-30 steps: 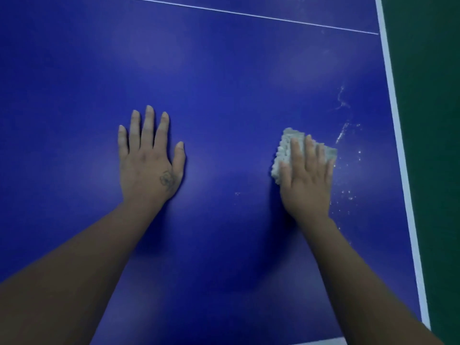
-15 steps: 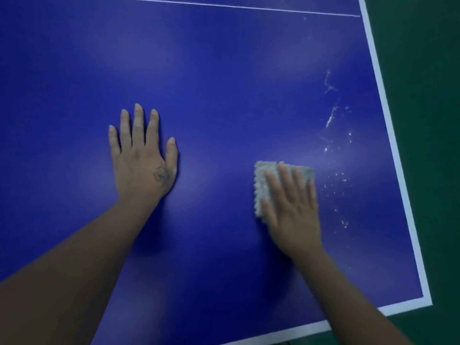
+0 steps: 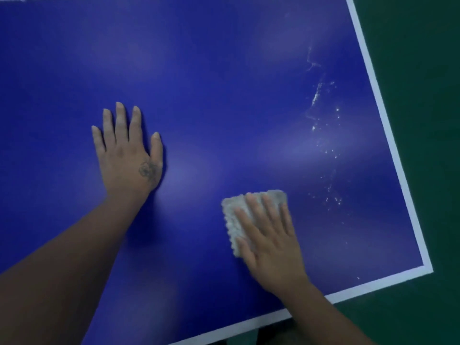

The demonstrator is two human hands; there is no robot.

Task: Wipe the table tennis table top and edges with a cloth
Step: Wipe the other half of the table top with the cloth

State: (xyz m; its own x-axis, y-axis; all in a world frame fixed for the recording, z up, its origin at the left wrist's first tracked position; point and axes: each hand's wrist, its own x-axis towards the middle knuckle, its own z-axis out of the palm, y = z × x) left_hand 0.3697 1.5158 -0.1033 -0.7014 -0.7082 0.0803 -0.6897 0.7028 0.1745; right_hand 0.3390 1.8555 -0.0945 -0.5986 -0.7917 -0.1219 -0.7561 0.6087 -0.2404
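Worktop: the blue worktop (image 3: 224, 70) fills most of the view, with its near right corner showing at the lower right. The broad middle and left look clean and evenly glossy, so I judge that part done.
Floor: dark green floor (image 3: 423, 95) lies beyond the right and near edges.
White border: the painted border (image 3: 388, 135) runs along the right edge and the near edge. Nothing shows whether it or the edges themselves have been wiped.
Left hand: the left hand (image 3: 127, 155) rests palm down near the middle of the worktop, fingers straight and spread, holding nothing. It looks like a brace.
Right hand: the right hand (image 3: 271, 242) lies flat on the cloth toward the near edge, fingers straight and pressing down, not curled round it.
Cloth: the pale folded cloth (image 3: 232, 212) sits flat on the worktop under those fingers, near the near right corner.
White specks: a trail of specks and smears (image 3: 323, 125) runs beside the right edge, just right of the cloth. That strip is left to wipe.
Progress: I judge the task about midway.
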